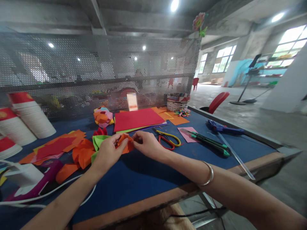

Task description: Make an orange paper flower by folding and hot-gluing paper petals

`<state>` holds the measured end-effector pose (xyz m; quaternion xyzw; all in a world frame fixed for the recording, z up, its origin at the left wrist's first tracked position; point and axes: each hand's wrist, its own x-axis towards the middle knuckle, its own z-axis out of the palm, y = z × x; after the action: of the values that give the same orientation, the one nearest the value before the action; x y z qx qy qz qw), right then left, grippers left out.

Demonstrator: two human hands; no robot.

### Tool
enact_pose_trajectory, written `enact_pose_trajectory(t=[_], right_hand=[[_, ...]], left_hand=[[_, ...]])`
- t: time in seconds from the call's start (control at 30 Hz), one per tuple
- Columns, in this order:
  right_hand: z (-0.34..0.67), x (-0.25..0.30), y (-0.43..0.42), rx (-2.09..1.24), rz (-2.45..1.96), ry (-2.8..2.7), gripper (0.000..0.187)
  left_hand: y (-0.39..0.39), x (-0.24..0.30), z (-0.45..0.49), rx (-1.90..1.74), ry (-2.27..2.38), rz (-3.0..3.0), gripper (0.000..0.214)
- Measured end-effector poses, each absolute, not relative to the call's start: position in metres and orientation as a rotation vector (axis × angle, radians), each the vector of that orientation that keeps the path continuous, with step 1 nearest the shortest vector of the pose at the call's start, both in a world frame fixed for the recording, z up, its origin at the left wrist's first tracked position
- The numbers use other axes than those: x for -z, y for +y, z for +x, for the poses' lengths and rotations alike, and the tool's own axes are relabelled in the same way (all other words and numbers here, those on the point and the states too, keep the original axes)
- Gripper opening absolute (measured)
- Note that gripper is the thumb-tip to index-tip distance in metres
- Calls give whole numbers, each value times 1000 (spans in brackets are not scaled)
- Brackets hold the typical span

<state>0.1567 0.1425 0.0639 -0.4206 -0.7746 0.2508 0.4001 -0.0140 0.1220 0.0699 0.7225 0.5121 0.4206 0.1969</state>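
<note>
Between my two hands, just above the blue tabletop (144, 169), is a piece of orange craft paper (127, 144), folded or curled. My left hand (110, 149) pinches its left side with closed fingers. On the opposite edge the fingers of my right hand (147, 143) are closed too; a silver bangle (210, 174) circles that wrist. Green folded paper (99, 141) lies partly hidden behind my left hand, with orange folded pieces (82, 153) beside it. Scissors (171, 140) with red and yellow handles lie just past my right hand.
A stack of coloured sheets (139, 118) lies behind my hands, near a paper ball (103, 117). Rightward are a utility knife (211, 142), a glue gun (223, 128) and a basket (177, 101). Paper cups (32, 115) and a purple power strip (51, 174) with a white cord stand left.
</note>
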Motion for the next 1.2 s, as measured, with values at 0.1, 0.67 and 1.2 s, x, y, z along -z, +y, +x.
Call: enact_pose_trajectory(t=[0.1, 0.67, 1.2], right_hand=[[157, -64, 141, -610, -1039, -1998, 6], [165, -69, 135, 115, -844, -2223, 11], [312, -112, 122, 170, -1452, -2094, 22]], left_hand=[[123, -70, -15, -1148, 1364, 1959, 30], [116, -76, -6, -1183, 1325, 1598, 24], [114, -71, -10, -1149, 1413, 1668, 25]])
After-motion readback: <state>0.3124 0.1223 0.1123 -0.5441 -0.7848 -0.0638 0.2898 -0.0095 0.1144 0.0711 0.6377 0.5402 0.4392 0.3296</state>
